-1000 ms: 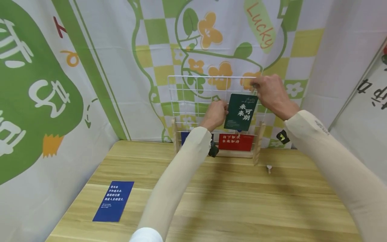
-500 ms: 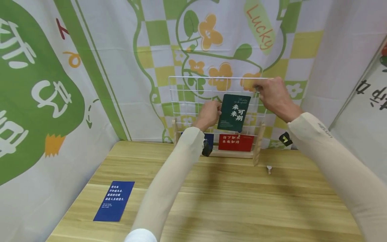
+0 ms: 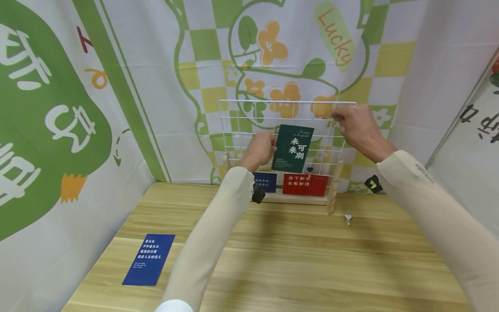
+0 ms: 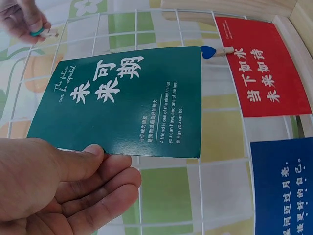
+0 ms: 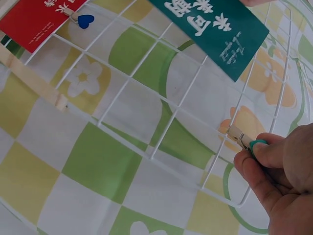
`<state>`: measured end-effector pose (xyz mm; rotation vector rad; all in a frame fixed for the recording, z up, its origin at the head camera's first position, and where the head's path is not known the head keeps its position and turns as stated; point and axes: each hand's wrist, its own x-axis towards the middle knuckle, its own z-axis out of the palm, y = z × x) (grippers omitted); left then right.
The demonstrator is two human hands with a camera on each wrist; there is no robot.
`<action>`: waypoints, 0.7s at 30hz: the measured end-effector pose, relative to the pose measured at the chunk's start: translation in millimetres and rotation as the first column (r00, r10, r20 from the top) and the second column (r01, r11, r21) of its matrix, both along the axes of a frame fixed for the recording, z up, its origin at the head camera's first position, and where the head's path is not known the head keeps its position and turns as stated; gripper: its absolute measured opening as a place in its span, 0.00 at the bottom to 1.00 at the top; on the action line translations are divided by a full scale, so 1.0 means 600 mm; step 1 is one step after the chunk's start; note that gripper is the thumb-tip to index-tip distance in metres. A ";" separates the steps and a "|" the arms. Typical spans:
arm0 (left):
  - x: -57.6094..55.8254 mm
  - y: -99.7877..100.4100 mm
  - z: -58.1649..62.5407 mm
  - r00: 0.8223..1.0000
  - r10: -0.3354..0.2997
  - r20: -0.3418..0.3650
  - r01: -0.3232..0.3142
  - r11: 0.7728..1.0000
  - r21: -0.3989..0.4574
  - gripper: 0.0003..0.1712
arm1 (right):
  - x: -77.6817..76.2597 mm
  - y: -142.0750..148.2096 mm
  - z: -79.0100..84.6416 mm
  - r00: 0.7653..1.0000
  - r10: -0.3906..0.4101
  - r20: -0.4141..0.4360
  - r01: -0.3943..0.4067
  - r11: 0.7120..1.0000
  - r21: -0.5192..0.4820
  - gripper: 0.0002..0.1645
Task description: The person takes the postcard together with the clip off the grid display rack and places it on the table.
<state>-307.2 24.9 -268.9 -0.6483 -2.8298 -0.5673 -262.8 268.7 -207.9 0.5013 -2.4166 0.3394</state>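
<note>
My left hand pinches a dark green card with white lettering by its left edge. In the left wrist view the thumb lies over the front of the card, with fingers behind. The card hangs in front of a white wire grid rack, slightly tilted. My right hand is at the rack's upper right corner. It pinches a small wooden clothespin with a teal top between thumb and forefinger, its tip at a grid wire. A red card is clipped low on the rack by a clothespin with a blue heart.
A blue card sits low on the rack, partly behind my left arm. Another blue card lies on the wooden table at left. A small clothespin with a pale heart lies right of the rack's wooden post. Patterned curtain hangs behind.
My left hand has moved the green card leftward along the rack, uncovering the blue heart clothespin and part of the blue card. My right hand has shifted slightly right with its clothespin.
</note>
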 end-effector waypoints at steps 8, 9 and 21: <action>0.005 -0.021 -0.004 1.000 0.023 0.012 -0.023 1.000 0.004 0.13 | 0.001 0.008 -0.008 0.999 -0.003 -0.035 0.003 1.000 0.004 0.14; 0.005 -0.024 -0.005 1.000 0.025 0.010 -0.025 1.000 0.004 0.13 | 0.001 0.008 -0.009 0.999 -0.004 -0.038 0.004 1.000 0.002 0.13; 0.007 -0.061 -0.014 0.999 0.040 0.017 -0.040 0.999 -0.008 0.14 | 0.011 0.020 -0.020 1.000 -0.008 -0.008 0.008 1.000 0.019 0.13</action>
